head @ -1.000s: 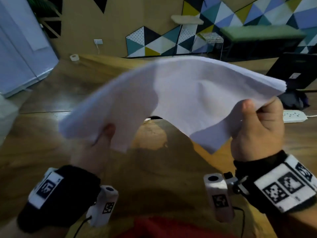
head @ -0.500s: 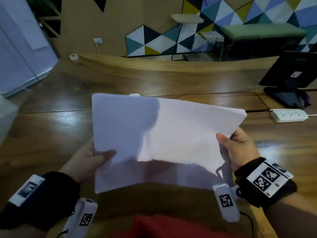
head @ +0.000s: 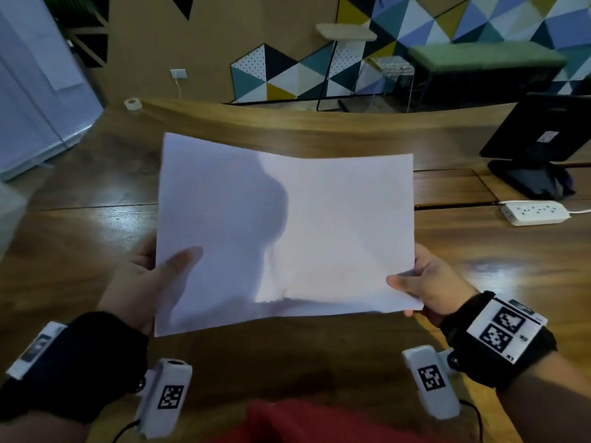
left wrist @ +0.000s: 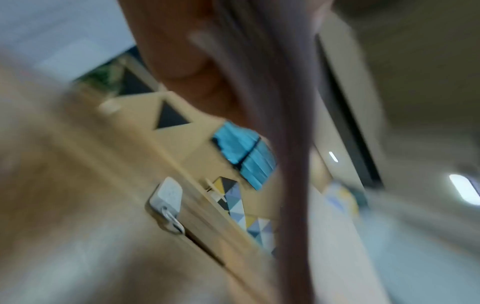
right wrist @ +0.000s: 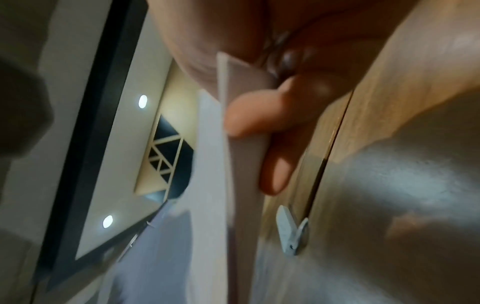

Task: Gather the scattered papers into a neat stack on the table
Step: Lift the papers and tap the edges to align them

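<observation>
the papers [head: 319,231] look gathered, pinched between left hand [head: 144,282] and right hand [head: 428,286], above the table [head: 80,251], not yet laid down.

Two hands: left hand [head: 137,282], right hand [head: 428,282]. One held bunch of white papers [head: 287,231]; the right wrist view shows at least two sheet edges, exact count unclear. One wooden table [head: 479,251], one power strip [head: 534,212], one monitor [head: 540,132], one tape roll [head: 133,103], two wrist cameras
</observation>
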`<state>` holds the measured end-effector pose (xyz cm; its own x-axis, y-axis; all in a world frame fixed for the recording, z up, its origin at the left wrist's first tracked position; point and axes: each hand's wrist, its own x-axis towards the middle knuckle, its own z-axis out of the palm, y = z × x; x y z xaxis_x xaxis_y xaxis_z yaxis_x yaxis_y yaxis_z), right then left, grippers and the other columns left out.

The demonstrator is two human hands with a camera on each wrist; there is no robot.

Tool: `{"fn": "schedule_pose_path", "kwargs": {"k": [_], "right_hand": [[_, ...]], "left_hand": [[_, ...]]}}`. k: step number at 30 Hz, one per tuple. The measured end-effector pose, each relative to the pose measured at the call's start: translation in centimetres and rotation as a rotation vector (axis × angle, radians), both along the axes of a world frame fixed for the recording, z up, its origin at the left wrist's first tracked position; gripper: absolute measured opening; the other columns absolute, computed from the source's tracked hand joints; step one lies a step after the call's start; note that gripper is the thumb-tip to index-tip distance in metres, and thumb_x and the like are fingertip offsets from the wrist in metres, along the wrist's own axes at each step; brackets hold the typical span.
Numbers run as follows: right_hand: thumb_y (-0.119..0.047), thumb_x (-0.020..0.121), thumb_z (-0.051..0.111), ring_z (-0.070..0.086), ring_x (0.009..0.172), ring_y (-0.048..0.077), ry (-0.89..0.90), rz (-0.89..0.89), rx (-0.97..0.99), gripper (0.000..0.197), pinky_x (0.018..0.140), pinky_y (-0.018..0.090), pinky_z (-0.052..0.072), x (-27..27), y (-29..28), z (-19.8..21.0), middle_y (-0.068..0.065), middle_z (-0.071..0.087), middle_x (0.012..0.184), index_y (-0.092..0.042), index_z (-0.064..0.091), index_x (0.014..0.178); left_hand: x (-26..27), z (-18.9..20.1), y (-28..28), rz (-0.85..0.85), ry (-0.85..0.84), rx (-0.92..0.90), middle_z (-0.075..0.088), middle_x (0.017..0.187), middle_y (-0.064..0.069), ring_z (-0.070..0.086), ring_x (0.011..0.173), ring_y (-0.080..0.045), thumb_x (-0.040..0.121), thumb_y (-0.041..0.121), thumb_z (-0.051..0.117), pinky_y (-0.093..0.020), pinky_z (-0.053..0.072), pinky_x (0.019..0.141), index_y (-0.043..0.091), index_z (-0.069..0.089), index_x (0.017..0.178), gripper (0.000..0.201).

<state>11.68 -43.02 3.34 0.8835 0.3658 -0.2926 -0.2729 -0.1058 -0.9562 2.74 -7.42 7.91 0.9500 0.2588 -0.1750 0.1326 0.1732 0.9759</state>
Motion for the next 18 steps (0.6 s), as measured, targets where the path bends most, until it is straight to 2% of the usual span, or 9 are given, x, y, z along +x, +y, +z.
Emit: {"fn": "schedule_pose_path", "kwargs": {"k": [2, 3, 5, 7, 10, 12, 13, 15, 18], "right_hand": [[-0.042, 0.038, 0.090, 0.072, 0.077, 0.025, -0.043, -0.046, 0.073, 0.092, 0.050, 0.036, 0.055, -0.3, 0.1, 0.3, 0.005, 0.071, 0.110, -0.021, 0.053, 0.119], [-0.049, 0.031, 0.089, 0.072, 0.081, 0.022, -0.079, -0.077, 0.063, 0.093, 0.056, 0.037, 0.057, -0.4, 0.2, 0.3, 0.000, 0.072, 0.107, -0.026, 0.056, 0.114], [-0.038, 0.052, 0.086, 0.068, 0.096, 0.016, -0.192, -0.140, 0.021, 0.057, 0.080, 0.043, 0.054, -0.7, 1.1, 0.4, -0.006, 0.073, 0.101, -0.039, 0.058, 0.102], [-0.009, 0.080, 0.067, 0.062, 0.096, 0.008, -0.345, -0.236, -0.069, 0.040, 0.088, 0.037, 0.051, -1.1, 2.3, 0.4, -0.017, 0.067, 0.095, -0.043, 0.054, 0.097], [-0.014, 0.079, 0.067, 0.063, 0.075, -0.004, -0.505, -0.334, -0.094, 0.037, 0.067, 0.016, 0.052, -1.1, 3.4, 0.1, -0.026, 0.069, 0.078, -0.047, 0.059, 0.094], [-0.030, 0.075, 0.070, 0.064, 0.080, -0.010, -0.514, -0.408, -0.045, 0.025, 0.070, 0.007, 0.048, -1.1, 3.5, -0.3, -0.033, 0.068, 0.082, -0.033, 0.064, 0.099], [-0.040, 0.071, 0.070, 0.064, 0.082, -0.010, -0.516, -0.443, -0.052, 0.038, 0.071, 0.005, 0.047, -1.1, 3.5, -0.4, -0.028, 0.070, 0.083, -0.019, 0.066, 0.103], [-0.034, 0.077, 0.065, 0.063, 0.084, -0.007, -0.509, -0.477, -0.076, 0.032, 0.071, 0.005, 0.046, -1.3, 3.5, -0.7, -0.017, 0.070, 0.087, -0.022, 0.063, 0.106], [-0.020, 0.088, 0.053, 0.060, 0.092, 0.005, -0.542, -0.451, -0.186, 0.025, 0.084, 0.025, 0.049, -1.6, 3.7, -0.7, -0.020, 0.060, 0.092, -0.044, 0.051, 0.096]], "left_hand": [[-0.3, 0.0, 0.7, -0.128, 0.104, -0.110, 0.077, 0.092, 0.000, 0.073, 0.077, -0.020, 0.028, 0.038, 0.091, -0.031, 0.059, 0.056, 0.024, 0.062, 0.105, 0.083], [-0.5, -0.1, 0.6, -0.153, 0.170, -0.092, 0.076, 0.094, -0.006, 0.073, 0.076, -0.022, 0.029, 0.035, 0.092, -0.031, 0.059, 0.054, 0.019, 0.060, 0.108, 0.087], [-0.4, -1.0, -0.1, -0.082, 0.191, 0.042, 0.071, 0.102, -0.012, 0.071, 0.073, -0.019, 0.066, 0.017, 0.078, -0.026, 0.057, 0.049, 0.010, 0.056, 0.113, 0.052], [-0.5, -1.1, -2.0, 0.116, 0.097, 0.280, 0.067, 0.091, -0.009, 0.067, 0.067, -0.012, 0.086, 0.007, 0.056, -0.012, 0.050, 0.044, 0.008, 0.058, 0.101, 0.015], [-1.0, -2.3, -3.5, 0.168, -0.044, 0.516, 0.066, 0.072, -0.001, 0.064, 0.066, -0.018, 0.086, 0.013, 0.061, -0.002, 0.042, 0.049, 0.003, 0.066, 0.079, 0.013], [-1.1, -3.3, -3.3, 0.165, -0.057, 0.585, 0.060, 0.062, 0.001, 0.055, 0.062, -0.016, 0.078, 0.023, 0.061, -0.004, 0.038, 0.047, 0.008, 0.064, 0.068, 0.018], [-1.0, -3.8, -3.2, 0.152, -0.062, 0.622, 0.060, 0.061, -0.002, 0.054, 0.061, -0.017, 0.073, 0.028, 0.057, -0.009, 0.039, 0.048, 0.007, 0.065, 0.067, 0.023], [-0.6, -4.6, -3.0, 0.175, -0.029, 0.630, 0.063, 0.066, -0.009, 0.057, 0.066, -0.020, 0.070, 0.032, 0.058, -0.021, 0.044, 0.053, -0.002, 0.065, 0.075, 0.035], [0.2, -4.7, -3.1, 0.221, 0.072, 0.482, 0.066, 0.051, 0.013, 0.060, 0.058, -0.007, 0.083, 0.011, 0.061, -0.007, 0.042, 0.045, 0.010, 0.066, 0.080, 0.006]]}}
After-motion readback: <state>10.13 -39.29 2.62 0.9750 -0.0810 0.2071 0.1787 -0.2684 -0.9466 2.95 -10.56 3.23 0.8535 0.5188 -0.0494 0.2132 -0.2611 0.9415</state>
